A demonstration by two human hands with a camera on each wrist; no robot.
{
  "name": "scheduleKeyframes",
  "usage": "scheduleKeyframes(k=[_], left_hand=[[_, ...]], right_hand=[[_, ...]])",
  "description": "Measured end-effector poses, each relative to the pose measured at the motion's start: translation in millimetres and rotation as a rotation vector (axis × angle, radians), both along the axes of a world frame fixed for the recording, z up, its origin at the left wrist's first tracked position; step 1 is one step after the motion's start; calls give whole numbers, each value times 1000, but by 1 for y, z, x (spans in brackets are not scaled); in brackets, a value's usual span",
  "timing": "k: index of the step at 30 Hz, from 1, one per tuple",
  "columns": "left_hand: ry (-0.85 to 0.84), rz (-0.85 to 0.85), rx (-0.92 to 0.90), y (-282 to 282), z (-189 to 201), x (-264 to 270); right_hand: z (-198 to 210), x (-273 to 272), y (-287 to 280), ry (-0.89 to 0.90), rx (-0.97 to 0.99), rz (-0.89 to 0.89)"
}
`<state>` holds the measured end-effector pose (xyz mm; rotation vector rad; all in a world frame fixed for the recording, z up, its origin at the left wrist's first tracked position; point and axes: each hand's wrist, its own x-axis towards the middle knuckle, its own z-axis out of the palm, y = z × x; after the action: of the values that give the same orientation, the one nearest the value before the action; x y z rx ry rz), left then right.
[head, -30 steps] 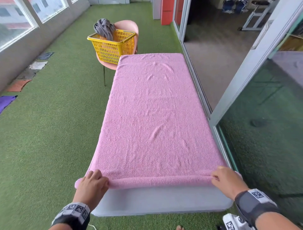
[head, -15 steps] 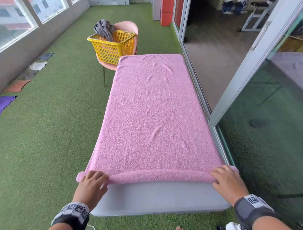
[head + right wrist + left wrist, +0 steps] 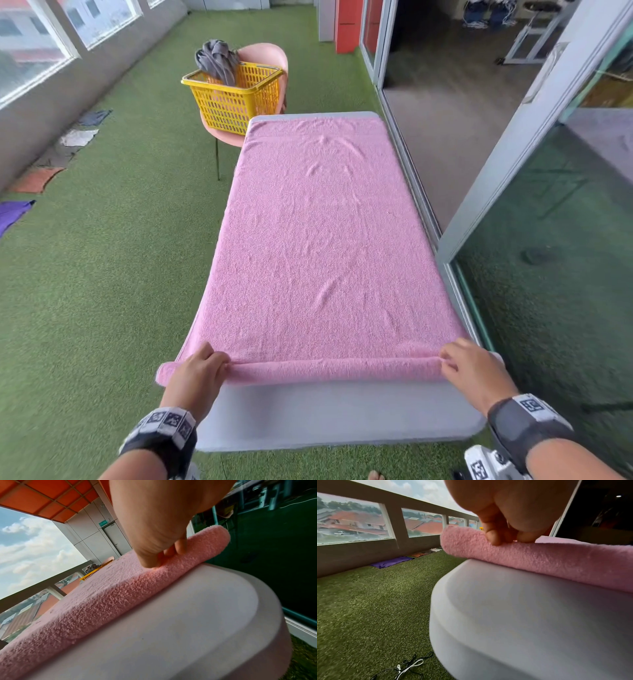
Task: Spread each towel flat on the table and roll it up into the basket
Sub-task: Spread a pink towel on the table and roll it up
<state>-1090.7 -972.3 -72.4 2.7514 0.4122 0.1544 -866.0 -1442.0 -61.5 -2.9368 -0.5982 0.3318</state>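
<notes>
A pink towel [image 3: 315,240] lies flat along the white table [image 3: 342,414], and its near end is turned into a thin roll [image 3: 329,370]. My left hand [image 3: 202,370] grips the roll's left end, fingers curled over it; the left wrist view shows the thumb and a fingertip pinching the roll [image 3: 539,561]. My right hand [image 3: 469,366] grips the right end, with fingers curled on the roll [image 3: 171,574] in the right wrist view. A yellow basket [image 3: 236,96] sits on a pink chair [image 3: 270,58] past the table's far left corner, holding a grey towel [image 3: 217,60].
Green turf [image 3: 102,274] covers the floor. Several cloths [image 3: 37,178] lie along the left wall under the windows. A glass sliding door and its frame [image 3: 513,154] run close along the table's right side. Cables [image 3: 409,668] lie on the turf by the table's near left.
Both hands have pushed the rolled edge away from me along the table. The roll is a little thicker, and more bare table shows in front of it.
</notes>
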Motion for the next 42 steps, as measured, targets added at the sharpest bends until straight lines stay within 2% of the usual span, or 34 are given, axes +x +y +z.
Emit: scheduleKeyframes(k=[5,12,15,21,26,32,36,42], left_hand=[[-27,13,47,0,-1,4],[176,-111,115,5,2,-13],[176,-130,165,2,2,-23],[155,-69,260,-2,6,-23],[123,-29,107,0,10,-7],[15,-31,9,-2,14,-4],[87,-90,50,1,8,-17],[198,-119,160,4,8,-33]], right_hand=[[0,-2,3,-63,7,64],[8,-10,1,28,-112,136],[15,-14,5,86,-187,138],[10,-6,3,128,-152,105],[17,-3,12,56,-80,29],[19,-8,13,-9,32,77],[9,-12,0,64,-44,175],[10,-15,4,-5,-95,161]])
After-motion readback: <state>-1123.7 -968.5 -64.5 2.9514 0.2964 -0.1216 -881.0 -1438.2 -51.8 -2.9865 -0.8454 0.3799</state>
